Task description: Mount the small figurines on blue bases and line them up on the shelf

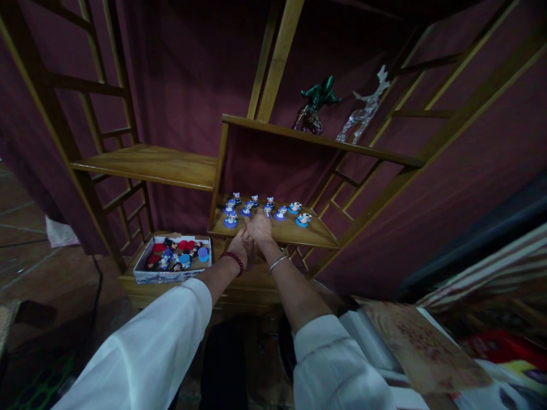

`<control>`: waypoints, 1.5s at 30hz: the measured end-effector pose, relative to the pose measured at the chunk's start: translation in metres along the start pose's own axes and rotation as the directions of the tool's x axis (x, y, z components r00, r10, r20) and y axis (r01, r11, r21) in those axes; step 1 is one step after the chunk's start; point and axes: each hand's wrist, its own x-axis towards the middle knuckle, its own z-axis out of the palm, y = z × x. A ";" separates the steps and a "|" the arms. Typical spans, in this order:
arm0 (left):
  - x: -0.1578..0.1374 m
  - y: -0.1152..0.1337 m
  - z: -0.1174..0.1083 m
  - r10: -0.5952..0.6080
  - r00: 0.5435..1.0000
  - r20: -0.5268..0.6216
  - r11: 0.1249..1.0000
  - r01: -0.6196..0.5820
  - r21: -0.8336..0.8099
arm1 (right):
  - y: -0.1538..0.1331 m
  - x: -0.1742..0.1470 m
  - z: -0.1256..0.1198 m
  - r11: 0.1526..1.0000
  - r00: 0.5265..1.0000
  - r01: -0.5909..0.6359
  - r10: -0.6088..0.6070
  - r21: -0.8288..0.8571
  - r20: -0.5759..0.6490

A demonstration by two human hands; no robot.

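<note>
My right hand (260, 228) reaches over the front edge of the small lower shelf (299, 234), its fingers bent inward. Just beyond it stands a purple-and-white figurine (267, 210), partly covered by the hand. My left hand (243, 246) is closed, close against my right hand and a little lower. What either hand holds is hidden. Several small figurines stand around them: purple-haired ones such as this figurine (231, 220) and this figurine (280, 213), a dark-based figurine (270, 202) in the back row, and a blue-based figurine (303, 220) at the right.
A white cardboard box (171, 277) holding several red, blue and black figurines sits lower left. Above are a wooden shelf (145, 164), a green statuette (318, 102) and a clear deer figure (363, 111). Stacked flat items (419, 341) lie at lower right.
</note>
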 end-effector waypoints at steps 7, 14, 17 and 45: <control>-0.003 0.003 -0.009 -0.011 1.000 0.017 0.995 0.010 0.095 | -0.001 0.015 0.002 0.997 0.997 0.015 -0.009 -0.069 0.081; -0.005 0.006 -0.018 -0.020 0.997 0.076 0.986 0.007 0.168 | -0.004 0.021 0.002 0.994 0.993 0.002 0.011 -0.109 0.117; -0.007 0.006 -0.021 -0.007 0.997 0.071 0.985 -0.005 0.171 | -0.005 0.022 0.002 0.994 0.993 -0.009 0.021 -0.108 0.113; -0.006 0.005 -0.017 -0.001 0.996 0.086 0.990 -0.011 0.137 | -0.004 0.029 0.007 0.992 0.995 -0.024 0.035 -0.121 0.092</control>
